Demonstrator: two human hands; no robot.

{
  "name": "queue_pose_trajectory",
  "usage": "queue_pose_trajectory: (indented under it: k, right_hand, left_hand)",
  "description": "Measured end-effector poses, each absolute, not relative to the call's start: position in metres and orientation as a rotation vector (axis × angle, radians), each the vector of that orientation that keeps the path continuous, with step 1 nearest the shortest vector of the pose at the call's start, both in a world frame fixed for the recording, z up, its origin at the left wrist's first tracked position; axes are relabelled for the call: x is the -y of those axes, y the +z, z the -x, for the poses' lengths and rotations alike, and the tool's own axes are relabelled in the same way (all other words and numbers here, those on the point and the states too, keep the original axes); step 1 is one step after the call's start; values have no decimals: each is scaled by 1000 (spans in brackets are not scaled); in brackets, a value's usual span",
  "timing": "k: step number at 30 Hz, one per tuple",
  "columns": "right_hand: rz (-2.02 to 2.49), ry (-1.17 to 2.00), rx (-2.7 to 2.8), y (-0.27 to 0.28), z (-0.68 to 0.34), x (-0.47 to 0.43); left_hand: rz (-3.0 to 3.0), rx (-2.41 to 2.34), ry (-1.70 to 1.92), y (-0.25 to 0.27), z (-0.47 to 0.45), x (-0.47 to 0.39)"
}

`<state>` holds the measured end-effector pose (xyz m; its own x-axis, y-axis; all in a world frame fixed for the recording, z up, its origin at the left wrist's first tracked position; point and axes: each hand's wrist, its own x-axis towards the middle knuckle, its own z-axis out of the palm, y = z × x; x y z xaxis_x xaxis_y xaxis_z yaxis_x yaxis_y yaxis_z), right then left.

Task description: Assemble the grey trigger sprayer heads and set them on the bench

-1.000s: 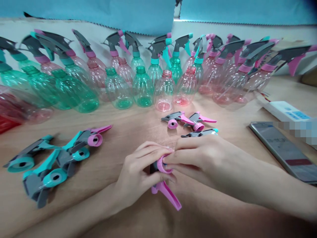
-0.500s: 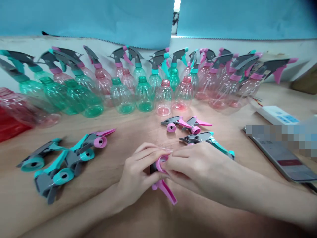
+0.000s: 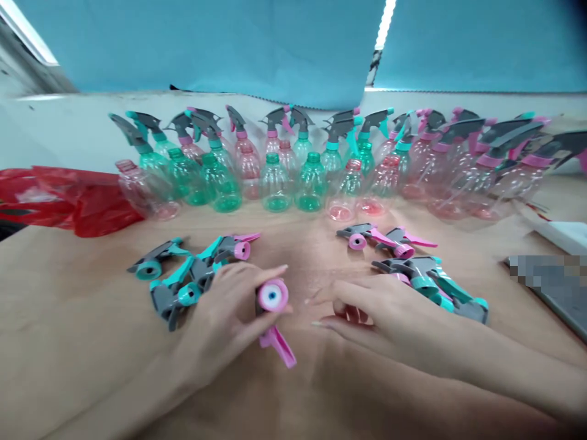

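My left hand (image 3: 220, 318) is closed around a grey and pink trigger spray head (image 3: 280, 349). The pink collar faces up toward me, showing a white disc with a small dark hole inside, and the pink trigger sticks out below. Most of the grey body is hidden by the fingers. To the right, apart from it, my right hand (image 3: 385, 315) has thumb and forefinger spread, with nothing visible between them. Loose grey and turquoise spray heads (image 3: 167, 299) lie just beyond my left hand. Another loose cluster (image 3: 413, 272), turquoise and pink, lies behind my right hand.
Several clear green bottles (image 3: 276, 186) and pink bottles (image 3: 343, 192) stand in a row along the wall, some capped with spray heads. A red plastic bag (image 3: 92, 198) lies at the back left. A phone (image 3: 550, 293) rests on the table (image 3: 302, 250) at the right.
My right hand has drawn off the pink collar to the right and its fingers have parted. The white disc in the collar now shows. The view has swung left.
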<state>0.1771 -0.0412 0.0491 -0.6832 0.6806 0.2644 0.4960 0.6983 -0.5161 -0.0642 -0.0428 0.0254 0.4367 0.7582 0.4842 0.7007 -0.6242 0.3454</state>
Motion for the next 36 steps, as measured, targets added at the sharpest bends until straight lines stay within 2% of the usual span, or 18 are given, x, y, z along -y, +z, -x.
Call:
queue_pose_trajectory:
  k: [3,7,14,18,27,33,36]
  right_hand:
    - [948,566,2534,45,-167,35]
    - [998,602,2586,37,-154,21]
    - [999,588,2600,20,-145,-1]
    - [1000,583,2621,12,-150,0]
    - [1026,559,2640,10,-168,9]
    - [1001,566,2658,17,-167,19]
    - [991,568,2674,25,-169,25]
  left_hand:
    - [-2321,-1740,1037,34,94,37]
    - [-2248,-2075,913,54,121,24]
    - [-2805,-1733,457,73,133,-12]
    - [-2726,-1631,84,71,121,-26]
    - [-2706,-1565,42,64,119,-32]
    - [-2791,-1337,78,66,127,-29]
    - [-2738,-1443,71,71,125,-24]
